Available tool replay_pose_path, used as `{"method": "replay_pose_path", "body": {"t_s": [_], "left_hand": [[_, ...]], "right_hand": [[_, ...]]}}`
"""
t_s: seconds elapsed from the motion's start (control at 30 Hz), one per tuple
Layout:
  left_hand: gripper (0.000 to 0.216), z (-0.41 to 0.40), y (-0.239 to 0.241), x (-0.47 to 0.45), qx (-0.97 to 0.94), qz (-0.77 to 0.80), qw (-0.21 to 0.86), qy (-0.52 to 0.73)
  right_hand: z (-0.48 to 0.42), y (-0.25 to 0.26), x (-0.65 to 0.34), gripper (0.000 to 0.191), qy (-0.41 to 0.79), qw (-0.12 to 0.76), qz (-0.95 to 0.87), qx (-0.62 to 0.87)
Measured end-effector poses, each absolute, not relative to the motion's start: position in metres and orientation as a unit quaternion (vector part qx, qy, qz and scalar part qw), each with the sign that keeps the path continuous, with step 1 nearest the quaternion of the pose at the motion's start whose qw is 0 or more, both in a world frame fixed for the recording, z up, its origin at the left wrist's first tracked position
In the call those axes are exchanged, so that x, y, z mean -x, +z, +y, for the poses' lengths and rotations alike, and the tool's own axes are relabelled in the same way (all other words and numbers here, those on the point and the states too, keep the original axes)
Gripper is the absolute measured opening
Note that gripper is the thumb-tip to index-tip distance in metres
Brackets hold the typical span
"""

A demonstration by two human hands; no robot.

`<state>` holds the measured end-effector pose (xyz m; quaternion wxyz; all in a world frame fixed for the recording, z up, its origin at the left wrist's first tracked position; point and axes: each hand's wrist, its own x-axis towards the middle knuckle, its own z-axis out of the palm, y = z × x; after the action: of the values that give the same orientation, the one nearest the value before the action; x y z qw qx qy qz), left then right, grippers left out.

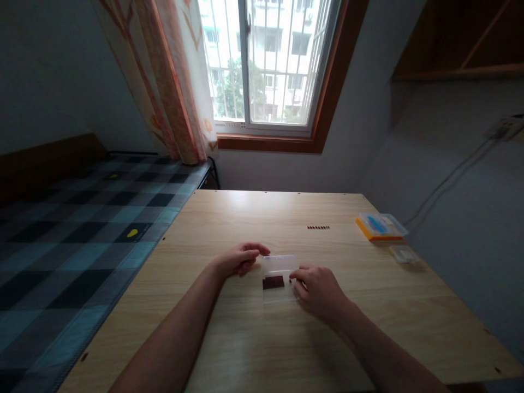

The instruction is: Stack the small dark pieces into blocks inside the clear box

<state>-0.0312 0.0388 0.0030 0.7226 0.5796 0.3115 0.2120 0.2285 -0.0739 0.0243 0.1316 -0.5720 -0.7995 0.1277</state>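
Note:
A clear, flat plastic box [280, 297] lies on the table with its see-through lid [280, 264] raised on the far side. A dark brown rectangular block of what look like small pieces [273, 282] fills the left part of the box. My left hand [243, 258] rests at the far left corner, index finger stretched out to the lid's edge, thumb apart, the other fingers curled and holding nothing. My right hand [318, 285] is over the box's right side. Its fingers are bent, with a small dark piece [290, 281] at the fingertips.
Further back on the wooden table [254, 213] stands a short row of small dark pieces [318, 227]. At the right edge are an orange box with a clear lid [379, 226] and a small clear case [403, 254]. A checkered bed [102, 218] adjoins the left side.

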Motion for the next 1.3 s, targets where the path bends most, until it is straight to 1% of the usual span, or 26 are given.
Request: {"method": "replay_pose_path", "body": {"t_s": [0.33, 0.6, 0.87, 1.0, 1.13, 1.3], "left_hand": [[0.065, 0.038, 0.001, 0.029, -0.578, 0.284, 0.746, 0.169], [0.06, 0.036, 0.006, 0.027, -0.576, 0.3, 0.744, 0.159], [0.057, 0.036, 0.004, 0.027, -0.574, 0.31, 0.743, 0.149], [0.059, 0.037, 0.002, 0.028, -0.571, 0.317, 0.742, 0.152], [0.061, 0.039, -0.001, 0.028, -0.568, 0.316, 0.745, 0.151], [0.062, 0.039, -0.001, 0.029, -0.563, 0.312, 0.75, 0.151]], "right_hand": [[-0.076, 0.03, -0.22, 0.03, 0.098, 0.095, -0.791, 0.596], [-0.073, 0.025, -0.217, 0.027, 0.102, 0.068, -0.782, 0.611], [-0.073, 0.027, -0.218, 0.023, 0.176, 0.105, -0.773, 0.6], [-0.075, 0.029, -0.22, 0.024, 0.207, 0.093, -0.78, 0.583], [-0.075, 0.027, -0.22, 0.024, 0.195, 0.074, -0.78, 0.59], [-0.074, 0.027, -0.223, 0.027, 0.155, 0.1, -0.783, 0.594]]}}
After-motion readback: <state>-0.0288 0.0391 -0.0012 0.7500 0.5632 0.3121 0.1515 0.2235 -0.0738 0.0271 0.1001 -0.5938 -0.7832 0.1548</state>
